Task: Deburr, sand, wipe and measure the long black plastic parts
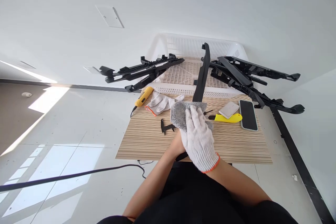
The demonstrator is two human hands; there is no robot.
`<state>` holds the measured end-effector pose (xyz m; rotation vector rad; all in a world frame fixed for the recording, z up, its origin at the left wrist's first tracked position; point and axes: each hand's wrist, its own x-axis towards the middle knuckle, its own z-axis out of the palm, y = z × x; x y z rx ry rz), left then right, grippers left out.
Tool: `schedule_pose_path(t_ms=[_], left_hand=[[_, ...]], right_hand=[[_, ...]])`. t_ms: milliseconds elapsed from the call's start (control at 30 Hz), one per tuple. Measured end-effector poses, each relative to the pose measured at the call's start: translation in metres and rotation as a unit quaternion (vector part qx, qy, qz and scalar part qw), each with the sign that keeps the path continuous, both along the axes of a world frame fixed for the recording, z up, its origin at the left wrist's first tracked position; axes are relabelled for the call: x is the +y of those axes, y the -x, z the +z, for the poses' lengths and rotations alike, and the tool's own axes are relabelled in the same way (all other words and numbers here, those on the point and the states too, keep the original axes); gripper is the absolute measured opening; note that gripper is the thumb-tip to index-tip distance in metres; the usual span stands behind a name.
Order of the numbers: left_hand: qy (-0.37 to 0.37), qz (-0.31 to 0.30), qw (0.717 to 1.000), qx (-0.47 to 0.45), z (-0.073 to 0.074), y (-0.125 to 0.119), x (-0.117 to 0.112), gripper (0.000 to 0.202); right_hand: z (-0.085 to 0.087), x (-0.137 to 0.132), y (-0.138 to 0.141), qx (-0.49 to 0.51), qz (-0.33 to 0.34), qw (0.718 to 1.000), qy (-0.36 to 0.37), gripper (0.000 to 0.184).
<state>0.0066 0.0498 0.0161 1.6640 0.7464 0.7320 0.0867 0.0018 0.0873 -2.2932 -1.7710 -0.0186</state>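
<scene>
Right hand [198, 136] flat on grey plush cloth [180, 113] over long black plastic strip [202, 80]; left hand [179, 142] beneath; can't tell grips; slack hold risks slip.

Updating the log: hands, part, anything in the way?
Right hand gloved, on gray cloth over long black part. Left hand mostly hidden. Caliper close by, no obvious obstruction.

Forearms [154, 178] drawn together, right grip [198, 134] above left grip [179, 142].
The right grip, in a white knit glove [201, 147], lies palm down, fingers [194, 113] extended forward and close together; the left grip is mostly hidden beneath, its bare wrist [175, 149] showing. Both forearms slant inward from black sleeves [275, 211].
</scene>
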Motion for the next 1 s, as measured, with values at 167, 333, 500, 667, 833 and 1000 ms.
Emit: schedule_pose_path(t_ms=[167, 333, 500, 667, 833, 1000], left_hand=[[-0.026, 0.005, 0.999, 0.032, 0.014, -0.007, 0.004, 0.019], [-0.019, 0.072, 0.985, 0.153, 0.029, -0.012, -0.005, 0.021], [-0.062, 0.108, 0.964, 0.235, 0.034, -0.019, -0.017, 0.01], [-0.092, 0.127, 0.953, 0.26, 0.03, -0.022, -0.021, 0.006], [-0.105, 0.102, 0.938, 0.313, 0.033, -0.023, -0.026, 0.008], [-0.098, 0.072, 0.914, 0.387, 0.041, -0.023, -0.028, 0.014]], right_hand=[[0.012, 0.017, -0.017, -0.012, 0.04, 0.998, -0.045, 0.062], [0.02, 0.05, -0.045, 0.004, 0.011, 0.991, -0.136, 0.067], [0.037, 0.072, -0.077, 0.064, 0.001, 0.974, -0.217, 0.05], [0.059, 0.074, -0.099, 0.074, 0.01, 0.978, -0.194, 0.034], [0.068, 0.074, -0.095, -0.019, -0.024, 0.987, -0.16, 0.03], [0.057, 0.077, -0.098, 0.068, -0.036, 0.976, -0.203, 0.033]])
